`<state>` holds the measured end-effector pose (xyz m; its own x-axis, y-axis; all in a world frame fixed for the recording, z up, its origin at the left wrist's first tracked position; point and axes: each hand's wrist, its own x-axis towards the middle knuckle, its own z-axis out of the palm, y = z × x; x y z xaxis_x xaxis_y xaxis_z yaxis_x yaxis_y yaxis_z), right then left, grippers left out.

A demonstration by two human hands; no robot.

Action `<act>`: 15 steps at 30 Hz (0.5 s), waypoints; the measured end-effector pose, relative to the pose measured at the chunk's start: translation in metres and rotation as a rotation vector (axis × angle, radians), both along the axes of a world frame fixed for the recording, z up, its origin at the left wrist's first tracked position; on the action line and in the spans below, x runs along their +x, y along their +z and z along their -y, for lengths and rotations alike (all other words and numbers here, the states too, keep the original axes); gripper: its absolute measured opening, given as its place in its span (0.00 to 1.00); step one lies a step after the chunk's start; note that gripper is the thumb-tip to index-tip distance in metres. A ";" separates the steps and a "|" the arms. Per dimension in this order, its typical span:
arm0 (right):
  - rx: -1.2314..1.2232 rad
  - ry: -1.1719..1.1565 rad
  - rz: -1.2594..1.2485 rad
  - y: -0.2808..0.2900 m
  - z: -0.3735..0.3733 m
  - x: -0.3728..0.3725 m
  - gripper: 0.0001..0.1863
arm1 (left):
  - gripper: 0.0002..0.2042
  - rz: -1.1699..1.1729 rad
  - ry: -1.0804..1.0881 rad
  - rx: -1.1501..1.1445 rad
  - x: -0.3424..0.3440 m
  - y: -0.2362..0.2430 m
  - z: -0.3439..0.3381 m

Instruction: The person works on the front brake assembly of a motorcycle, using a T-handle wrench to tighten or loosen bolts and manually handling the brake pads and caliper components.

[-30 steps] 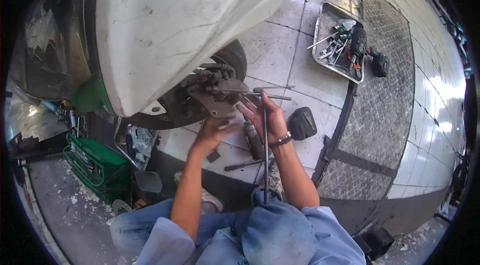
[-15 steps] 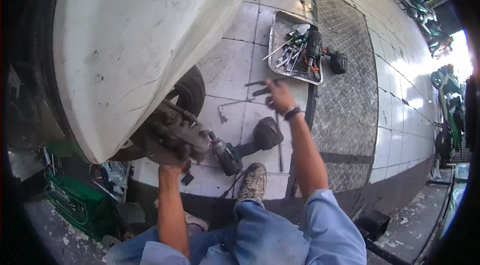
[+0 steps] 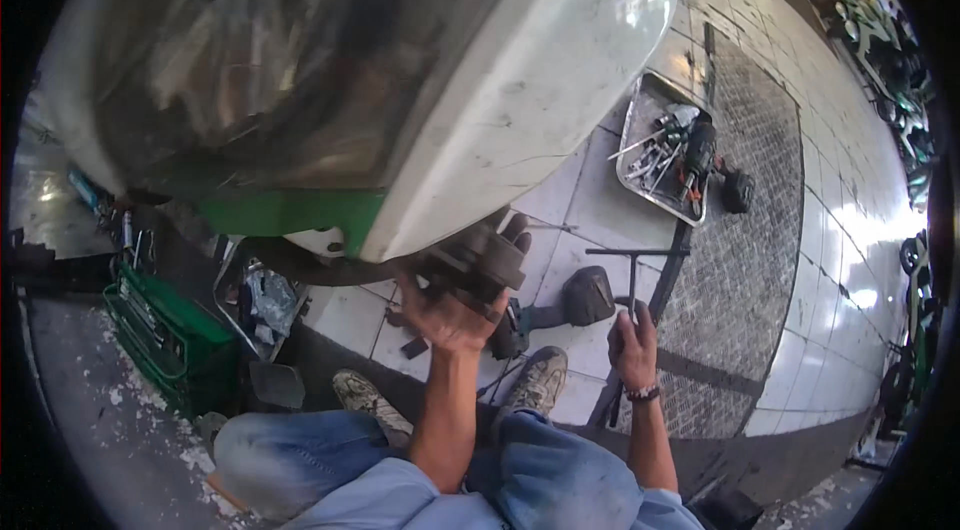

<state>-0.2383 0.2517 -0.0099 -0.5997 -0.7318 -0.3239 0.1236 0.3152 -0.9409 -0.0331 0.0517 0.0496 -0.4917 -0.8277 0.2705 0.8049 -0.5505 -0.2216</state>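
My left hand (image 3: 448, 322) is palm up beneath a dark, dirty metal part that looks like a brake caliper (image 3: 482, 262). Its fingers curl around the part, just below the corner of a white and green vehicle body panel (image 3: 500, 140). In my right hand (image 3: 632, 348) is a black T-handle wrench (image 3: 632, 275), its crossbar on top and its shaft running down into the closed fingers. A cordless impact wrench (image 3: 588, 296) lies on the tiles between my hands, partly hidden by the left hand and the part.
A metal tray (image 3: 640, 182) with several hand tools and another power tool stands farther off to the right, beside a textured metal floor plate (image 3: 745, 200). At the left are a green crate (image 3: 175, 345) and a second tray (image 3: 230, 290). Motorcycles (image 3: 885, 40) line the far right.
My right hand has come back from near the tool tray and now holds the T-handle wrench with its crossbar up. My left hand stays at the caliper. The view has swung left.
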 end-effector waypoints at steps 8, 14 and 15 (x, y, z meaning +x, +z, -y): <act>-0.102 0.201 -0.378 0.096 -0.023 0.013 0.13 | 0.45 1.064 0.335 -0.167 -0.002 -0.051 0.008; -0.562 0.688 -1.105 0.168 0.038 0.036 0.11 | 0.40 0.925 0.449 0.253 -0.032 -0.026 0.000; -0.492 0.849 -1.203 0.179 0.047 0.044 0.12 | 0.42 0.974 0.468 0.228 -0.034 -0.025 0.003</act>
<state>-0.1939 0.2050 0.1690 0.3110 -0.8654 0.3929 -0.8026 -0.4606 -0.3790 -0.0667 0.0485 0.0242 -0.0369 -0.9688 -0.2452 0.8083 -0.1732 0.5628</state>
